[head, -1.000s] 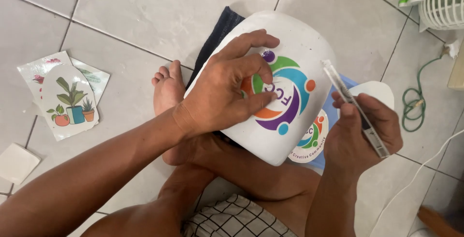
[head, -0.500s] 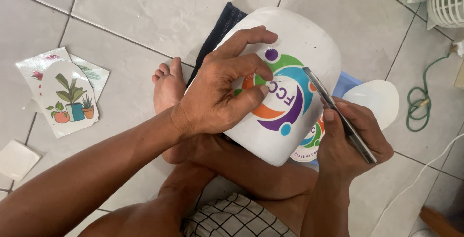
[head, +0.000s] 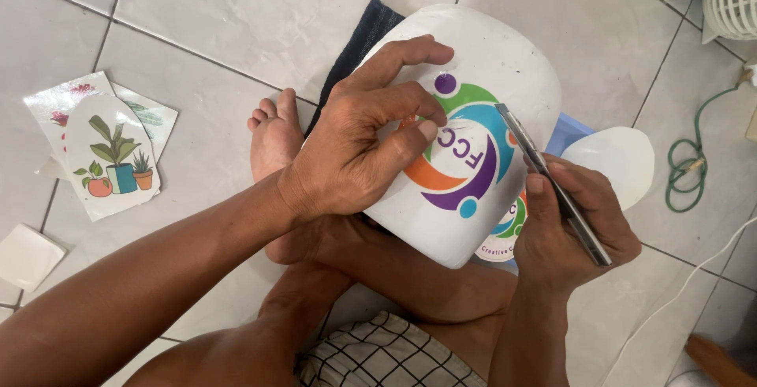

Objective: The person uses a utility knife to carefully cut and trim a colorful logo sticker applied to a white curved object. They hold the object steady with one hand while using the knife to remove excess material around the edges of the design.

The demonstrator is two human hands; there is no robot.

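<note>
At frame centre, the left hand [head: 363, 142] is pinching the colourful sticker [head: 461, 150] on the white helmet [head: 481, 56] — the right hand [head: 572, 225], lower right, is gripping a slim blade [head: 552, 182] angling up-left toward it.

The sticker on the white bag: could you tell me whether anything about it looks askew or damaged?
Nothing stands out: the sticker lies flat on the white bag, with no visible tear. The left hand covers its left edge, so that part cannot be judged.
</note>
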